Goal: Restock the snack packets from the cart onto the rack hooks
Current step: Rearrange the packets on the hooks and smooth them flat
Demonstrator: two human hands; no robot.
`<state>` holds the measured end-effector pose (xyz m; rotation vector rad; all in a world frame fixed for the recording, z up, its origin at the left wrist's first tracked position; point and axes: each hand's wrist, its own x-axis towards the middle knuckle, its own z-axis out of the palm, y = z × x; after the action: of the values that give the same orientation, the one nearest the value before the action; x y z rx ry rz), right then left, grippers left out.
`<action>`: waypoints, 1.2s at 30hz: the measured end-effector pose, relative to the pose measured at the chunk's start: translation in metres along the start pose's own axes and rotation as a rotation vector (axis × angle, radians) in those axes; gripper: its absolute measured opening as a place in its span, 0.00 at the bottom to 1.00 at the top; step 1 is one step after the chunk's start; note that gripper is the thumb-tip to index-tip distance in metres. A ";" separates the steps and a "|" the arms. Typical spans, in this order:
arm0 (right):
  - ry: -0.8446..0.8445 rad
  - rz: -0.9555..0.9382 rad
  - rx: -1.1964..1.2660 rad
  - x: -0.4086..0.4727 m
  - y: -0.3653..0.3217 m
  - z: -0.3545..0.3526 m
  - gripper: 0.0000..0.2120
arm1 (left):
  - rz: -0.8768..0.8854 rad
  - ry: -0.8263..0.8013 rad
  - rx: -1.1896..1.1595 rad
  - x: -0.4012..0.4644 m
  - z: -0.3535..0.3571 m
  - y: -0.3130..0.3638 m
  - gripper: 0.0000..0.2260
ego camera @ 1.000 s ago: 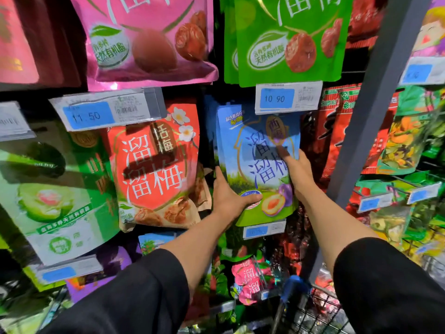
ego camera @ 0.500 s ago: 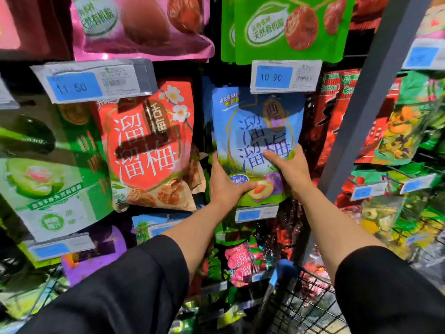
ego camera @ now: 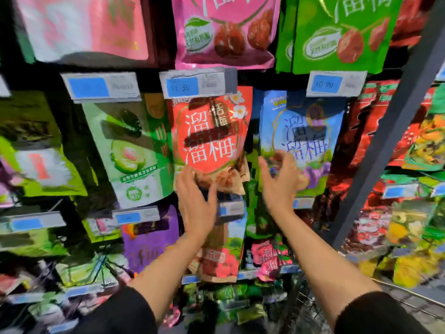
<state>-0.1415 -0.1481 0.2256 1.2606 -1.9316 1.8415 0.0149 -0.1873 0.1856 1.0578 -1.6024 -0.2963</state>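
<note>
Hanging on the rack side by side — a glossy red-orange plastic snack packet (ego camera: 209, 133) and a glossy blue plastic snack packet (ego camera: 305, 131). Left hand (ego camera: 196, 201) reaching at the red-orange packet's lower edge, fingers relaxed; right hand (ego camera: 280, 182) spreading loosely before the blue packet — blurred, contact unclear.

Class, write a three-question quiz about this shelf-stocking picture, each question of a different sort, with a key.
1. True or false: the left hand touches the red packet.
2. Which price tag hangs above the blue packet? A) 10 90 B) 11 50 C) 9 90
3. Fill in: the right hand is in front of the ___ packet, fingers spread.

Key: 1 true; 2 A, see the price tag; 3 blue.
</note>
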 end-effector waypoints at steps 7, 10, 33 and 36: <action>-0.372 0.269 0.100 -0.007 -0.039 0.068 0.24 | -0.213 -0.274 -0.048 0.062 -0.014 -0.029 0.46; -0.251 0.179 -0.011 -0.007 -0.031 0.065 0.22 | -0.137 -0.294 0.021 0.051 -0.003 -0.033 0.39; -0.563 0.484 0.518 0.000 0.009 0.097 0.36 | -0.525 -0.376 -0.630 0.088 0.004 -0.068 0.34; -0.442 0.377 0.365 0.002 0.008 0.094 0.34 | -0.492 -0.398 -0.585 0.078 0.003 -0.066 0.31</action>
<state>-0.1103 -0.2342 0.2011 1.6158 -2.2524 2.3462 0.0462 -0.2839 0.1908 0.9441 -1.4275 -1.2905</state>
